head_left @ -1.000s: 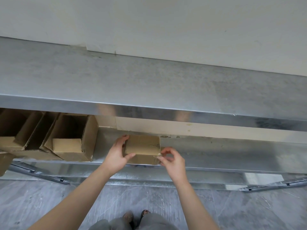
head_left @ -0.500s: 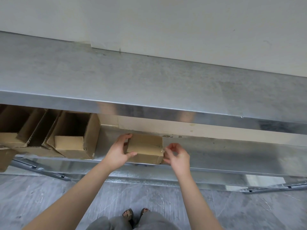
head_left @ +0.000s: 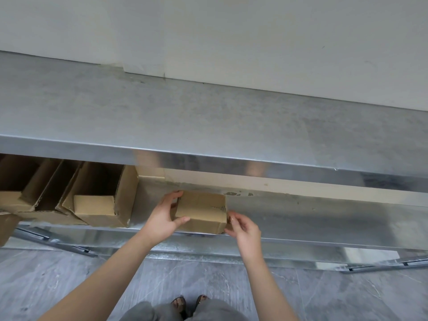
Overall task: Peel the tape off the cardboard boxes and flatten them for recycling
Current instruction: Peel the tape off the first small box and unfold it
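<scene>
Down on the lower shelf of the steel table, the small box sits closed at the shelf's front edge. The left hand grips its left end, fingers curled over the top and thumb on the front face. The right hand pinches at its right end with curled fingertips; whether it has tape cannot be told. Open boxes stand toward the shelf's left end.

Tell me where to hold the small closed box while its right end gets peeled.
Grip the small closed box by its left end, from the left, thumb on the near edge, fingers over the far one, as the left hand does. It lies flat on the lower shelf; the right hand picks at its right end.
</scene>
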`<state>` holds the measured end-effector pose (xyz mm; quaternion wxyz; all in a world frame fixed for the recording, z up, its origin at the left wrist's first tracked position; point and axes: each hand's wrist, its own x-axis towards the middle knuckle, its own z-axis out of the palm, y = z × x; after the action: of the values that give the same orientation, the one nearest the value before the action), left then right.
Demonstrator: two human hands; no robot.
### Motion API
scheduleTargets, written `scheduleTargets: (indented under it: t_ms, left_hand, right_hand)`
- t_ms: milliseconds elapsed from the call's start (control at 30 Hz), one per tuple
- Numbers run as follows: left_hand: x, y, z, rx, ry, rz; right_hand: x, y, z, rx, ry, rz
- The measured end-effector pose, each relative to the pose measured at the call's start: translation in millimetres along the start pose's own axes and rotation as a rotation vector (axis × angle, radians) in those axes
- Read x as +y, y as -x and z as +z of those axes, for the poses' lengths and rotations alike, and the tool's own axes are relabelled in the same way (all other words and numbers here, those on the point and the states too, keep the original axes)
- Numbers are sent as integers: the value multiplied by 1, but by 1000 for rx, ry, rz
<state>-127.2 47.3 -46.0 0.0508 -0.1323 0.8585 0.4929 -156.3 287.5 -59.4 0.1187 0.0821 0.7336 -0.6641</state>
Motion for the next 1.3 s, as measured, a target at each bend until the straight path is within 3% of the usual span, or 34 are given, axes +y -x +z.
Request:
scheduleTargets:
  t_ms: [167,367,500,633,733,967,1300]
  left_hand:
    - [0,-1,-3,-24,20,2]
    - [5,-4,-7,-55,68,-34]
    - [5,-1,-5,-48,51,15]
    - [-2,2,-8,-150,80,-2]
    - [4,-5,-9,-113,62,-18]
    - [8,-7,-19,-133,38,-7]
    - [3,8,-28,-144,-1,0]
  right_hand:
    - [-3,-8,-3,-33,41,32]
    - [-25,-40,7,-58,466,-148]
    - [-28,-52,15,11,419,-50]
    - [-28,-44,12,24,296,24]
    - [-22,-34,9,2,187,91]
    - [-18,-25,-2,-261,-121,214]
    - [-8,-12,10,-145,167,19]
